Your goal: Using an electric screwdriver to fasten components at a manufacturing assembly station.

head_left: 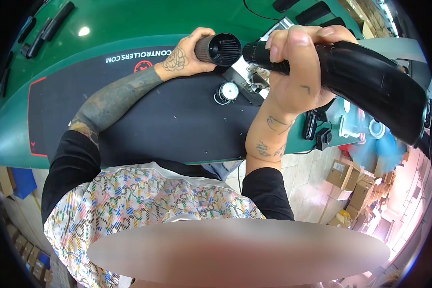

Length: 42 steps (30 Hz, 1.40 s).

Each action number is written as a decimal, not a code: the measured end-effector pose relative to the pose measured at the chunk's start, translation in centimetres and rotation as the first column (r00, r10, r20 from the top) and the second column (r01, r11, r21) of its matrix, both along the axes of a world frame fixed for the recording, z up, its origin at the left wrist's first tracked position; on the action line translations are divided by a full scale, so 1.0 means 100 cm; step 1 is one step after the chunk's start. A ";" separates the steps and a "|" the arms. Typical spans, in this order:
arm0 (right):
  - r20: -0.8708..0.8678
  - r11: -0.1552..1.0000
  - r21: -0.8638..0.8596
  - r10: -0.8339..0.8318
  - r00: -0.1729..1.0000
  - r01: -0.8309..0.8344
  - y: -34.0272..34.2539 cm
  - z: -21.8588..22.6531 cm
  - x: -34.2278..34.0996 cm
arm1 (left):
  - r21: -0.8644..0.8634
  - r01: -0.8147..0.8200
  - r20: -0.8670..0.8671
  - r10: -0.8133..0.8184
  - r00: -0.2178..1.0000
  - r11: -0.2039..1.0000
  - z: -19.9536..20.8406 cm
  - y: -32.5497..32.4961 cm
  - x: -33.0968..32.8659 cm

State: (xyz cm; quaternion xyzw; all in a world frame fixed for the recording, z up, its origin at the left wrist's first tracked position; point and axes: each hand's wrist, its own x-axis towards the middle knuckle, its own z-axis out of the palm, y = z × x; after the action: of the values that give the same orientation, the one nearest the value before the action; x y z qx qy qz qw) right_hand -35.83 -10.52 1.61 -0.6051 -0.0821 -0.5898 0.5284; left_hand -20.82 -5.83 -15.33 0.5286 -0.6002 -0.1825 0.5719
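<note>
My left hand (189, 54) is closed round a dark cylinder (220, 50) with a ribbed brownish outside; its open end shows black vanes and faces right. Raised over the bench's right part, my right hand (300, 62) grips the narrower ringed front of a black handheld device (372, 79) with a long curved body. The ringed tip (254, 53) points at the cylinder's open end, and a small gap seems to lie between them. Below the two parts, a metal fixture (249, 81) is partly hidden by my right hand. A round white-topped metal piece (228, 91) stands beside it.
A black mat (173, 120) with a red border lies on the green bench (125, 24). Black tubular parts (48, 30) lie far left, and black cylinders (313, 12) at the far right. Small black blocks (323, 138) sit near the right edge. Cardboard boxes (343, 174) stand on the floor.
</note>
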 end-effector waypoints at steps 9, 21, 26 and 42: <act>-0.127 0.886 -0.295 -0.407 0.905 0.357 0.010 0.013 -0.039 | -0.104 -0.021 0.047 0.026 0.999 0.994 -0.002 -0.003 0.000; -0.283 0.957 0.087 -0.244 0.928 0.278 0.006 0.038 -0.051 | -0.122 -0.018 0.230 0.046 0.972 0.992 0.000 -0.003 0.002; -0.282 0.981 0.051 0.192 0.940 -0.185 -0.013 0.041 -0.076 | -0.211 0.010 0.177 0.028 0.984 0.977 -0.003 -0.007 0.003; -0.295 0.946 -0.323 -0.128 0.947 0.027 0.002 0.022 -0.046 | -0.140 0.046 -0.015 -0.049 0.999 0.989 -0.010 -0.009 -0.003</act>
State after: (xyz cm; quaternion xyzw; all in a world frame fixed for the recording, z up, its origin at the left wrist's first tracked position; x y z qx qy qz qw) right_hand -40.43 -10.34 3.85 -0.7698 -0.0665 -0.4868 0.4073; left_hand -21.09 -6.76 -16.37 0.4711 -0.6188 -0.1585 0.6083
